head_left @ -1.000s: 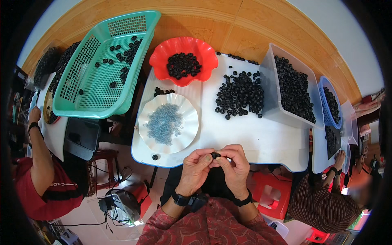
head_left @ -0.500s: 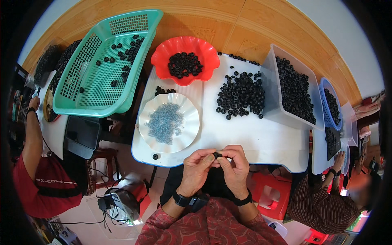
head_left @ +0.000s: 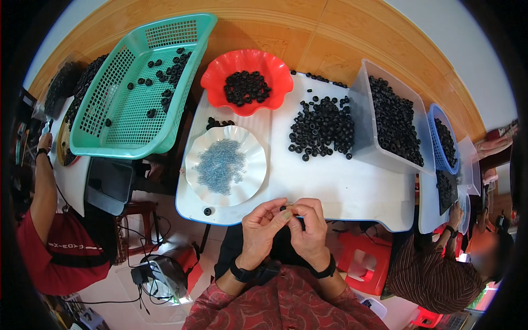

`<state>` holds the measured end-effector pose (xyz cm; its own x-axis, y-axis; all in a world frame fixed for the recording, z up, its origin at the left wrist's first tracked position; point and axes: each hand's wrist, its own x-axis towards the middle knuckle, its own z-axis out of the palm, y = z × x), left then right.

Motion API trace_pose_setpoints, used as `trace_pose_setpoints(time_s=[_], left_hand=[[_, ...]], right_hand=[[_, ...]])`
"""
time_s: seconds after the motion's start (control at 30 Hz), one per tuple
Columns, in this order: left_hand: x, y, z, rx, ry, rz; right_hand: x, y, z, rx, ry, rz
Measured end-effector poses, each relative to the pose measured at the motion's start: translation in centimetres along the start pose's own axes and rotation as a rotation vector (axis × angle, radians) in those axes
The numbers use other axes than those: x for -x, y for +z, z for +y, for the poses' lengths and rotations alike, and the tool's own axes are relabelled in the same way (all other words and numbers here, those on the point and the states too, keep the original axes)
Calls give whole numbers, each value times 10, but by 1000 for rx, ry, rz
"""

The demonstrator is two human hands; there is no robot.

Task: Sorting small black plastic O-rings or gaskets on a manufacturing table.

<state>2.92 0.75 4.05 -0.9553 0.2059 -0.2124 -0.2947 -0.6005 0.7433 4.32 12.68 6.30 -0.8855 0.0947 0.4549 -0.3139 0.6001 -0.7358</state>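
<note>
Just past the table's front edge, my left hand [head_left: 263,228] and my right hand [head_left: 309,230] meet at the fingertips. Pinched between them is a small round black part [head_left: 283,208], mostly covered by my fingers. A single black ring-shaped part [head_left: 207,212] lies to the left near the edge. Beyond it stands a white scalloped plate [head_left: 256,179] heaped with small clear bluish pieces [head_left: 220,165]. A pile of loose black parts [head_left: 322,126] spreads over the white table [head_left: 308,181] ahead of my hands.
At the back are a red scalloped bowl [head_left: 212,85] and a clear bin [head_left: 363,124], both holding black parts. A green mesh basket [head_left: 124,124] is at left, a blue basket [head_left: 434,137] at right. People work on both sides; a red stool [head_left: 360,275] is below right.
My fingers have shifted around the black part, which now shows less and sits nearer my left fingertips. The whole view has slid slightly.
</note>
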Motion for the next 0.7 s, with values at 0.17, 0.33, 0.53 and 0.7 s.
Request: trace_pose_setpoints(time_s=[0.17,0.33,0.53,0.7], left_hand=[[-1,0,-2,-38,-2,16],[0,-3,-3,-93,-12,34],[-2,-4,0,-124,-32,25],[-3,-8,-1,-142,-7,3]], right_hand=[[4,4,1,48,-16,17],[7,4,-7,31,69,15],[11,0,-5,-57,76,14],[12,13,-6,-197,174,51]])
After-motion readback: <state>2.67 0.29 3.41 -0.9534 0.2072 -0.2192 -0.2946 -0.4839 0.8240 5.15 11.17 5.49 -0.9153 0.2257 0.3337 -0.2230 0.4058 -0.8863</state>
